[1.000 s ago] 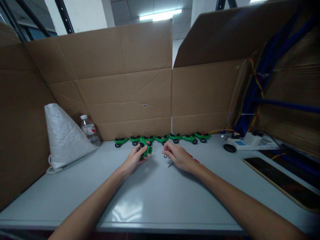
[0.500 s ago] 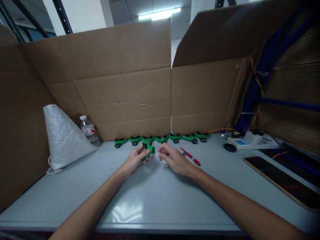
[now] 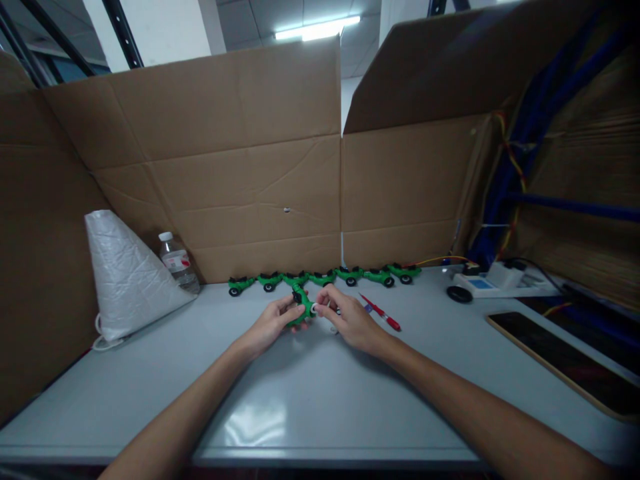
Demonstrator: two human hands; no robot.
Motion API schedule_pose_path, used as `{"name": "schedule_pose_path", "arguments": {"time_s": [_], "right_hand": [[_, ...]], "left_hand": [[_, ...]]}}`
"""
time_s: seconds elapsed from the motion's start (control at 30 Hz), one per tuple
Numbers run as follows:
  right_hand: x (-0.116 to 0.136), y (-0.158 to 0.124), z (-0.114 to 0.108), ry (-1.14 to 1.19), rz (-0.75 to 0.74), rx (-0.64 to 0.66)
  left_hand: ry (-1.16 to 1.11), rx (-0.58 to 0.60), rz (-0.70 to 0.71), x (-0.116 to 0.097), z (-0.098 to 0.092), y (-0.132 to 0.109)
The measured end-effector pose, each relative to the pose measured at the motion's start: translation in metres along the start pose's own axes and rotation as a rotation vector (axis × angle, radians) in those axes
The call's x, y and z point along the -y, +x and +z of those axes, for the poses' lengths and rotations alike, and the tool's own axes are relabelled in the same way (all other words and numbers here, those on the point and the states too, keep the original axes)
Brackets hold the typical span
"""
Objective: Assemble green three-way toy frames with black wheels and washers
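Observation:
My left hand (image 3: 277, 321) is closed round a green toy part (image 3: 303, 308) with black bits, held just above the table. Pinched in the fingertips of my right hand (image 3: 350, 318) is a small white piece (image 3: 314, 309), which meets the right end of the green part. Small dark and metallic bits show beneath my right fingers, too small to make out. Behind both hands, several green toy vehicles with black wheels stand in a row, one of them at the right end (image 3: 404, 273). A red screwdriver (image 3: 385, 315) lies right of my right hand.
A silvery padded bag (image 3: 130, 280) and a plastic bottle (image 3: 177, 261) stand at the left. On the right are a white power strip (image 3: 505, 283), a black round object (image 3: 459, 294) and a phone (image 3: 560, 360). Cardboard walls (image 3: 250, 187) enclose the table (image 3: 320, 413).
The green part in my left hand has turned and moved slightly right and down. Its end now meets the white piece in my right fingers; before, there was a gap.

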State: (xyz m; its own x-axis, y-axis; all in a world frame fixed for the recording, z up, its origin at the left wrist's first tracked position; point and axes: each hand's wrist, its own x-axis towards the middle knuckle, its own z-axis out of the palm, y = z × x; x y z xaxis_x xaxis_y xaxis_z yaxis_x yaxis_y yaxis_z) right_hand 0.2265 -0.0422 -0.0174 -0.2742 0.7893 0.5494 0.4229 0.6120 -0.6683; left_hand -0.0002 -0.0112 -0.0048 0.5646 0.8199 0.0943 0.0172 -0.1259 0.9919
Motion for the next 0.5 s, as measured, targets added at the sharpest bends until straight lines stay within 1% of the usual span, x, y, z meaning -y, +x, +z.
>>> {"name": "schedule_pose_path", "arguments": {"time_s": [0.13, 0.4, 0.5], "right_hand": [[0.0013, -0.0008, -0.0008, -0.028, -0.032, 0.007], [0.0060, -0.0043, -0.0043, -0.216, -0.111, 0.002], [0.0076, -0.0043, -0.0047, -0.249, -0.155, 0.010]], "left_hand": [[0.006, -0.001, -0.002, 0.0014, -0.0014, 0.0013], [-0.022, -0.041, 0.004, 0.0015, -0.0009, 0.0017], [-0.035, -0.045, -0.006, 0.0006, -0.0003, 0.0013]]}}
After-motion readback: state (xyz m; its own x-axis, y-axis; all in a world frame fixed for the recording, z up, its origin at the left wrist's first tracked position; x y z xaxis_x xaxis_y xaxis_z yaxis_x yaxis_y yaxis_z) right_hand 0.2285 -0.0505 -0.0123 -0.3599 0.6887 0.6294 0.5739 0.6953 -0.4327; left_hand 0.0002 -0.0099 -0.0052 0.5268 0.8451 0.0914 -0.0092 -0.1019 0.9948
